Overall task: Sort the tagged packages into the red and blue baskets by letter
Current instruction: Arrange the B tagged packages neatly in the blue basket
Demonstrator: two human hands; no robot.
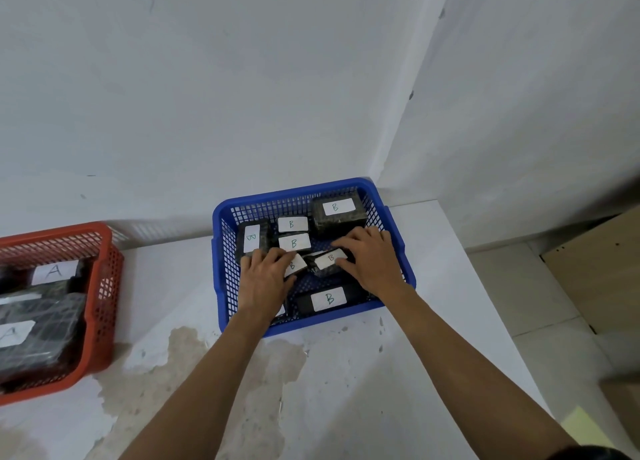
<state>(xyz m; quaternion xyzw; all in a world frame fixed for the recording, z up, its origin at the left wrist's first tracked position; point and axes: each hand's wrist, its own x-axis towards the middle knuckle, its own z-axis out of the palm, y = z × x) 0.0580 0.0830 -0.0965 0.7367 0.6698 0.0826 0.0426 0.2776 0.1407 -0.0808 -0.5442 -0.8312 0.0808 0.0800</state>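
Both hands reach into the blue basket [394, 251], which stands on the white desk [398, 373] at about 12 o'clock from the person, close to the wall corner. The left hand [265, 279] lies at the basket's 8 o'clock side, its fingers [273, 257] curled over a tagged package [294, 265] whose white tag shows a B. The right hand [372, 262] sits at 3 o'clock inside the basket, fingers bent over the far end of a tilted package [327, 262], also marked B; whether they grip it or merely press on it is hard to tell.

Around the hands lie more dark wrapped packages with B tags: a large one [337, 211] at the basket's 1 o'clock corner, two tags [293, 232] stacked one behind the other at 12 o'clock, an upright one [252, 239] at 10 o'clock, and one [328, 299] lying flat at 6 o'clock by the near wall.

The red basket [104, 286] stands at 9 o'clock on the desk, well apart from the blue one and partly cut off by the frame edge. It holds dark packages with A tags [55, 271].

The desk surface is stained and peeling near the person. A brown cardboard panel [602, 269] stands at 3 o'clock on the tiled floor.
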